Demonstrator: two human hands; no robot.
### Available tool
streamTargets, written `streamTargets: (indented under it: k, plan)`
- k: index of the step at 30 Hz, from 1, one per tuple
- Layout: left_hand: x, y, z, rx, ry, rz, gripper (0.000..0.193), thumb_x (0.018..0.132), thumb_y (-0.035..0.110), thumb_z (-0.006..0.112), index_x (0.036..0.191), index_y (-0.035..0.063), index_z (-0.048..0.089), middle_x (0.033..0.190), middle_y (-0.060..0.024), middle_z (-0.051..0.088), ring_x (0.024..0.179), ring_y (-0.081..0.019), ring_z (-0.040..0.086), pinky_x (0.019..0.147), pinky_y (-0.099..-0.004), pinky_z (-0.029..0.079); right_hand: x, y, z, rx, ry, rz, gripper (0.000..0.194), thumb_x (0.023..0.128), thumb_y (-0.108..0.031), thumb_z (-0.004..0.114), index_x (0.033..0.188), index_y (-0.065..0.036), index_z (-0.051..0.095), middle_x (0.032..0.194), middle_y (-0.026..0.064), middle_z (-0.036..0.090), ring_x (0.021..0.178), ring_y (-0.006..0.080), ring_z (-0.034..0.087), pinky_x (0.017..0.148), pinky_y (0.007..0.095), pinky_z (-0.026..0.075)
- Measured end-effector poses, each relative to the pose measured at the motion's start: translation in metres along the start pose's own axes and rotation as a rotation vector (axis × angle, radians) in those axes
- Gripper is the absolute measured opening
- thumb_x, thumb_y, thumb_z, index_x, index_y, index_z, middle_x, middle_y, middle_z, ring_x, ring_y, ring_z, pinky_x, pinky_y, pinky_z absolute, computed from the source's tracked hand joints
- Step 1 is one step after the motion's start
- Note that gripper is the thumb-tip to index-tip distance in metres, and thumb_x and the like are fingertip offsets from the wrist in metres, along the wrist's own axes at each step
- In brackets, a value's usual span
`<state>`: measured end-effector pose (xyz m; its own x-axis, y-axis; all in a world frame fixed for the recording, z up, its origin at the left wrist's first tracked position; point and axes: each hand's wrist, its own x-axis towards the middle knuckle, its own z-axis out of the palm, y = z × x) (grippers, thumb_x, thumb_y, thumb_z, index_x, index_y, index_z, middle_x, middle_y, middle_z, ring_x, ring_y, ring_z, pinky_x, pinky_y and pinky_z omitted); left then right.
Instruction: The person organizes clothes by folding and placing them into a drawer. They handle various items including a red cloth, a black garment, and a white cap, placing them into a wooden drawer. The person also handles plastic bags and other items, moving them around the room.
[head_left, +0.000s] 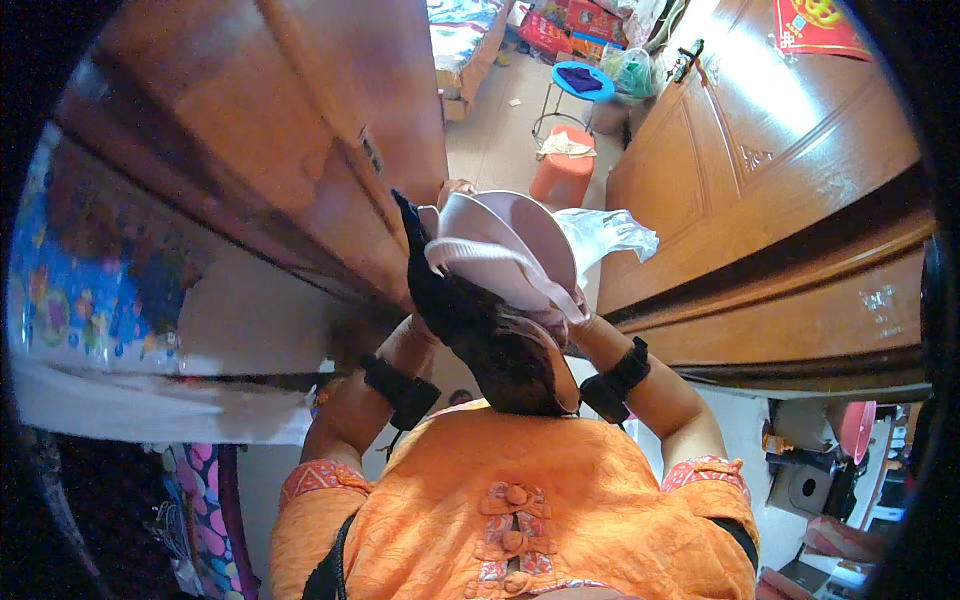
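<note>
A pale pink item (487, 240) with curved, bowl-like panels and a ribbed band is held up in front of my chest. A black cloth item (465, 322) with a tan inner side hangs below it, against my orange shirt. Fingers of my right hand (559, 328) grip the pink item's near right edge. Mostly hidden behind the bundle, my left hand (455, 187) shows only a bit of skin at the far left edge, where it seems to hold the pink item. A translucent plastic bag (611, 236) sticks out on the right.
Brown wooden doors stand on the left (337, 112) and right (750, 165). Beyond them are an orange plastic stool (564, 169) with a cloth on it, a blue round stool (600, 88), a bed corner (461, 75) and piled bags (544, 30).
</note>
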<state>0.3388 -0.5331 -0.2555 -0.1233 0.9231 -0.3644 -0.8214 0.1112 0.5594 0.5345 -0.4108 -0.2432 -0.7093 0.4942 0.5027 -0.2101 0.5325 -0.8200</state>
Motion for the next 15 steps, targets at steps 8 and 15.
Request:
streamTargets:
  k: [8, 15]
  plan:
    - [0.168, 0.011, 0.039, -0.040, 0.049, 0.013, 0.036, 0.083, 0.019, 0.050, 0.114, 0.0015, 0.052, 0.115, -0.0119, 0.054, 0.107, -0.0286, 0.050, 0.094, -0.0424, 0.041, 0.084, 0.081, -0.112, 0.939, 0.059, 0.590, 0.033, 0.082, -0.020, 0.057, 0.109, -0.001, 0.056, 0.109, 0.0097, 0.055, 0.098, 0.0192, 0.050, 0.086, 0.0312, 0.040]
    - [0.276, 0.047, 0.049, -0.116, 0.237, 0.185, 0.036, 0.084, 0.019, 0.049, 0.114, 0.0006, 0.051, 0.116, -0.0119, 0.054, 0.107, -0.0283, 0.050, 0.094, -0.0421, 0.041, 0.209, 0.139, -0.217, 0.564, 0.291, 0.417, 0.025, 0.095, -0.024, 0.041, 0.098, -0.004, 0.056, 0.091, 0.0025, 0.059, 0.074, 0.0093, 0.052, 0.062, 0.0258, 0.042]
